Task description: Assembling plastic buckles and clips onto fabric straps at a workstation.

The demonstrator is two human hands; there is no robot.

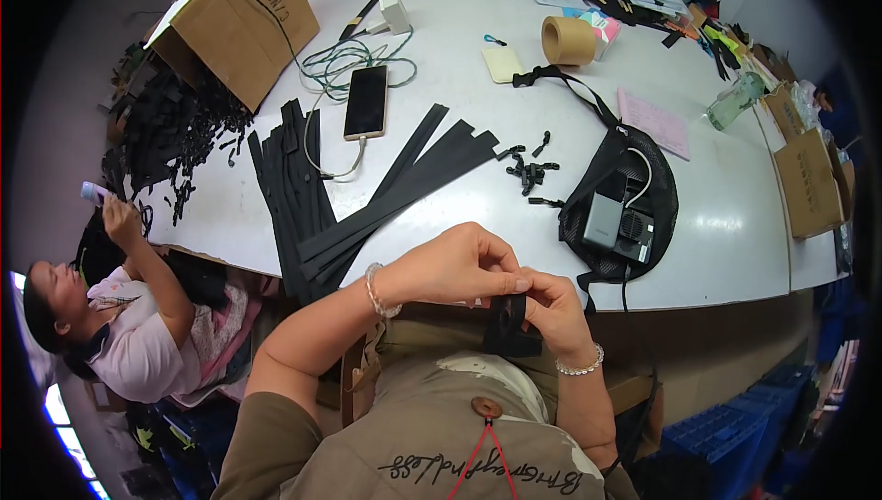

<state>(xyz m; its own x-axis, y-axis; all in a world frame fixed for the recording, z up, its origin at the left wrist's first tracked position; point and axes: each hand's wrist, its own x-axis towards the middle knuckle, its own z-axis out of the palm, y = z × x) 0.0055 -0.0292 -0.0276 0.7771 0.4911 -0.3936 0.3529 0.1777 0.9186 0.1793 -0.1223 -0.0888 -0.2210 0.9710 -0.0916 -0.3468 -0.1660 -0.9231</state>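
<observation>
Both hands (501,284) pinch a black strap (511,321).

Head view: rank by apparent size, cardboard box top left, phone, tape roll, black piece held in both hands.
1. cardboard box
2. phone
3. tape roll and black piece: look alike; the piece sits nearer the camera and is partly covered by the left hand and right hand, so unranked.

A big white oval table (478,4) fills the scene, glossy under overhead light. Brown floor (726,353) shows at near right, blue plastic crates (726,445) stacked there; a bright window strip (55,403) glows near left.
</observation>
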